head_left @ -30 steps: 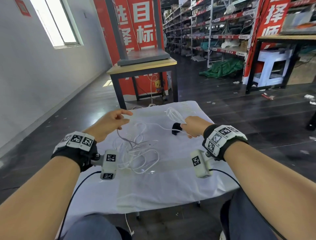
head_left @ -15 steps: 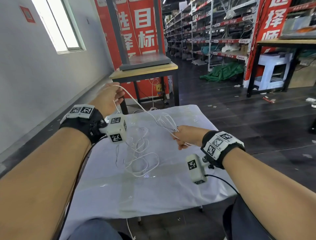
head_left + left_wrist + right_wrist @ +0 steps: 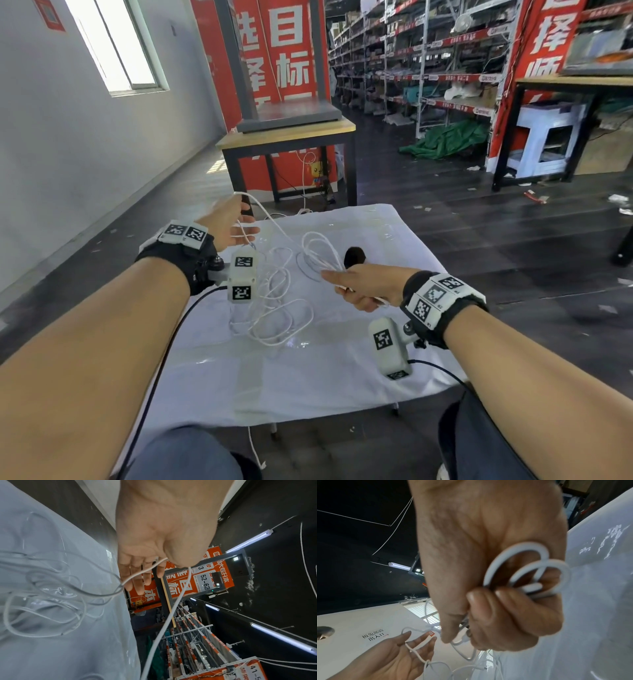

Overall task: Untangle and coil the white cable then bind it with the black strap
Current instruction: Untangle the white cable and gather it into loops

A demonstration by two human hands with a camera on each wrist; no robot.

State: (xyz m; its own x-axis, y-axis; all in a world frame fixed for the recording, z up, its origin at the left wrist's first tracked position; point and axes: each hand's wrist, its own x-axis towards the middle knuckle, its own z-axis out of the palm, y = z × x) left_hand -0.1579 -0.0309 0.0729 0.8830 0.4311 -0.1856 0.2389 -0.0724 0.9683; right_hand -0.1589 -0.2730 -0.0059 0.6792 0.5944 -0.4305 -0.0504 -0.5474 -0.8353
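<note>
Now the left hand (image 3: 227,224) sits lower than a moment ago, fingers (image 3: 135,577) straight, white cable (image 3: 274,301) draped across them; right hand (image 3: 368,286) grips several loops; black strap (image 3: 354,257) reappears behind it.

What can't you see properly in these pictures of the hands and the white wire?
- Black strap: in the head view the right hand covers its near part; both wrist views miss it.
- Thin white cable: the overlapping loops on the white cloth-covered table hide whether real knots remain.
- Left hand: in the left wrist view the palm hides how the thumb holds the strand.
- Cable bundle: the right hand's curled fingers hide how many loops it holds.
</note>
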